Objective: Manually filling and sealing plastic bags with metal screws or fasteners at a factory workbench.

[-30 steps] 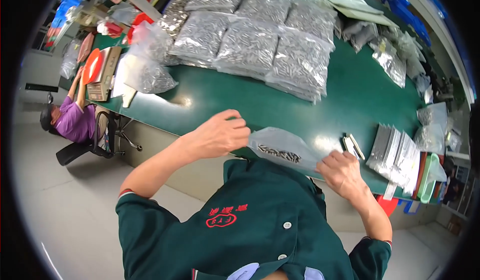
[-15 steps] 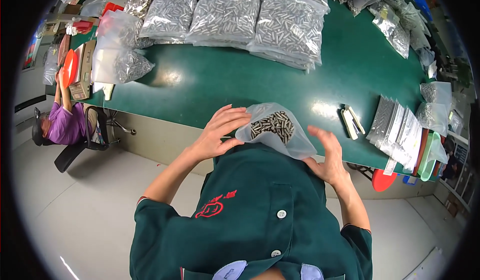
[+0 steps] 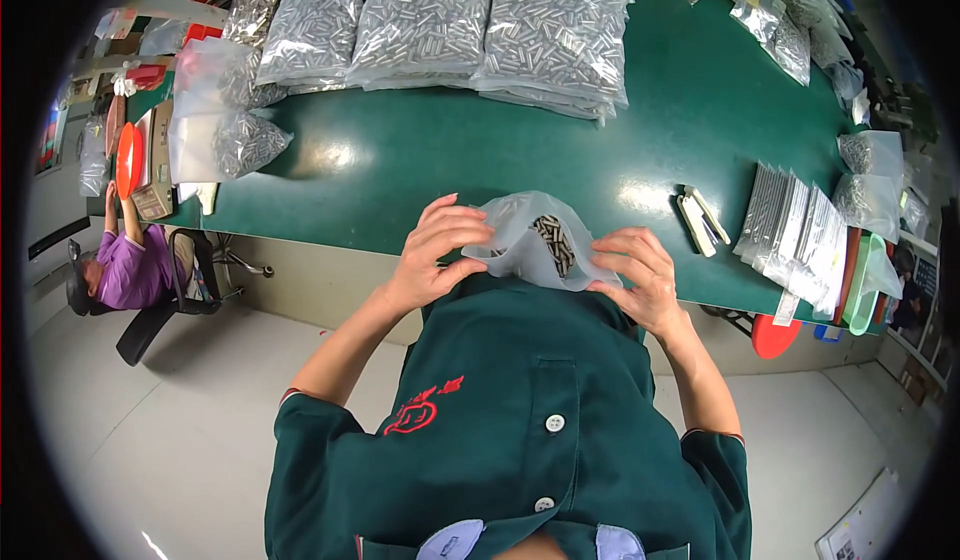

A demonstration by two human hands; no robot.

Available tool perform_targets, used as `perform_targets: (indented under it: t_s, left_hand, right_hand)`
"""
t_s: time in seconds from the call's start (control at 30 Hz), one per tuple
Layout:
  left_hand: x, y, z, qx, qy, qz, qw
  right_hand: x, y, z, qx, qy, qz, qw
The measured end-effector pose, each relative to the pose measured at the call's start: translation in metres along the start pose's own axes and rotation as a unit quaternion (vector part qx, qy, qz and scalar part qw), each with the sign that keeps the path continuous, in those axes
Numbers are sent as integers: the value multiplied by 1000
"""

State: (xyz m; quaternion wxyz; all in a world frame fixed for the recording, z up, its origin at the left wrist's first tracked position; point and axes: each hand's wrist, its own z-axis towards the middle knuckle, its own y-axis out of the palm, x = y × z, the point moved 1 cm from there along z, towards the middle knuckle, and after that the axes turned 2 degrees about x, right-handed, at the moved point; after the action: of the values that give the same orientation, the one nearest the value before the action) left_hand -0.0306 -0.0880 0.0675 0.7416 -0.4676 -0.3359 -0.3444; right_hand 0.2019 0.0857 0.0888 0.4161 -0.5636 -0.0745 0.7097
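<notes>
Shirt front: dark green polo shirt (image 3: 500, 390), two pale buttons fastened; a red embroidered emblem (image 3: 415, 416) with small characters beside it, skewed by the lens.
Left hand: left hand (image 3: 437, 252) half open, fingers curved over the bag's left side, thumb below and apart from them; whether it pinches the film – cannot tell.
Right hand: right hand (image 3: 640, 278) half open, fingers at the bag's right side, thumb near its lower right edge; firmness of grip likewise cannot tell.
Bag: translucent plastic bag (image 3: 528, 260) between the two hands, just in front of the shirt at the table's near edge; no print made out.
Contents: small metal pins (image 3: 556, 245), seen through the mouth.
Table, right: green table (image 3: 420, 150) with a cream stapler (image 3: 700, 222); beyond it, a row of flat silvery packets (image 3: 795, 235), white tag (image 3: 786, 308) at their near end, print too small to read.
Table, far side: stacked clear bags of metal pins (image 3: 555, 40), well apart from the hands.
Far left: co-worker in purple (image 3: 140, 268), arms reaching toward an orange-red dish (image 3: 129, 160).
</notes>
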Motion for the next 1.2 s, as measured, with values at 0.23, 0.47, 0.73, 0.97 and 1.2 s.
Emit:
perform_targets:
  t_s: [0.23,0.47,0.73,0.97,1.2]
  left_hand:
    - [-3,0,16,3,-21,-26,999]
    - [-2,4,17,36,-21,-46,998]
    - [8,7,2,33,46,54,997]
    - [6,7,3,70,-37,-85,993]
    - [7,2,0,59,-53,-109,991]
  right_hand:
    - [-1,3,16,22,-1,-19,1000]
    - [2,8,9,31,-9,-19,999]
    - [-8,-1,4,29,-29,-81,996]
    - [-11,2,-4,42,-31,-63,997]
    - [-19,8,-8,71,-24,-78,994]
